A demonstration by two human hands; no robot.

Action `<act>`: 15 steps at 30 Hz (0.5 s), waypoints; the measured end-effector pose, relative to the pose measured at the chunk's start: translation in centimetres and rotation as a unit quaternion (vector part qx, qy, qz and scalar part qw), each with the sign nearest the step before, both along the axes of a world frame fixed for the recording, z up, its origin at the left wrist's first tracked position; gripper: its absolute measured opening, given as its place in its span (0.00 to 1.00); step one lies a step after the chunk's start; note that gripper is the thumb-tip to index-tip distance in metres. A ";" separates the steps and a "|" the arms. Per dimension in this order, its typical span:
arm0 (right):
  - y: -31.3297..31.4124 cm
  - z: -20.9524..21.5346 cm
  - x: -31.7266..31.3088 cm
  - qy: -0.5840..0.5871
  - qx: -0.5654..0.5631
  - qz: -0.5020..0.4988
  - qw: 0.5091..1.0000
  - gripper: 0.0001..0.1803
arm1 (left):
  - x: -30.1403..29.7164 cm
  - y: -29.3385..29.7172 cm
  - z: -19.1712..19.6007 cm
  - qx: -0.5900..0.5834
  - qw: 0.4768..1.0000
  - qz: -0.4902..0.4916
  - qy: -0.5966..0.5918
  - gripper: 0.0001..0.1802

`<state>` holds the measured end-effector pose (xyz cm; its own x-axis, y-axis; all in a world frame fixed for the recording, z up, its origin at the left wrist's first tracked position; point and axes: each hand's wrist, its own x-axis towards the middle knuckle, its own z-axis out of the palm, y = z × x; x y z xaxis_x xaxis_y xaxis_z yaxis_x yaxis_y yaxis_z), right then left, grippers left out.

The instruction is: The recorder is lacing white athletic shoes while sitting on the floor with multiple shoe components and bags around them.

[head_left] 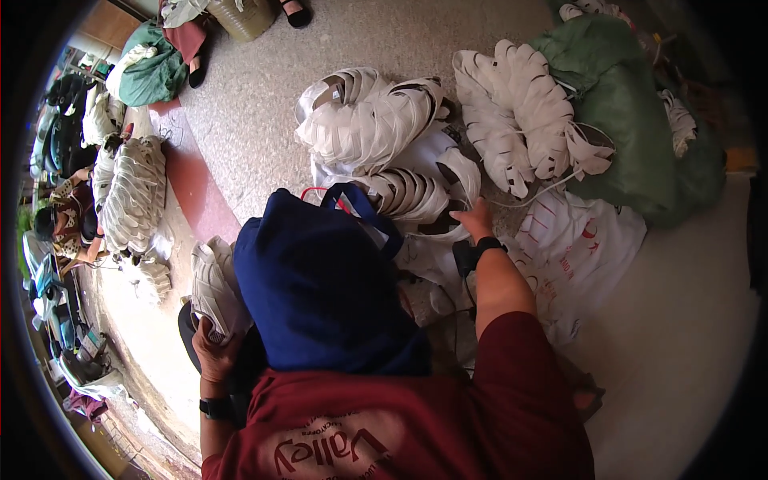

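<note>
In my left hand is the lower end of a small stack of off-white strappy shoe uppers, held upright at the left of a dark blue cloth. My right hand reaches forward and pinches the edge of a white shoe upper, at the right end of a nested stack of uppers. Its fingertips are partly hidden. Just beyond lies a larger curved bundle of white uppers. The blue cloth covers much of the area between my arms.
More bundles of white uppers lie at the far right beside a green sack. A printed white plastic sack spreads near my right arm. Tall white bundles stand at the left, near another person. A bucket stands at the back.
</note>
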<state>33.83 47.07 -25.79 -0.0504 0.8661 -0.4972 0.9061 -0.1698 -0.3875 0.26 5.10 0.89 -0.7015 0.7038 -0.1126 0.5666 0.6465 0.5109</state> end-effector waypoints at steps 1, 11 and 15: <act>-0.3 -0.5 0.0 0.014 -0.037 -0.024 0.999 0.47 | 0.1 0.3 0.1 -0.004 1.000 0.000 0.000 0.21; 0.1 -16.6 13.3 -0.069 0.187 0.042 0.979 0.16 | -0.3 3.9 -0.4 0.048 0.996 -0.053 -0.061 0.22; -3.3 -11.7 5.4 0.050 0.127 -0.128 0.982 0.11 | 0.8 1.6 1.0 0.050 0.998 0.001 -0.028 0.21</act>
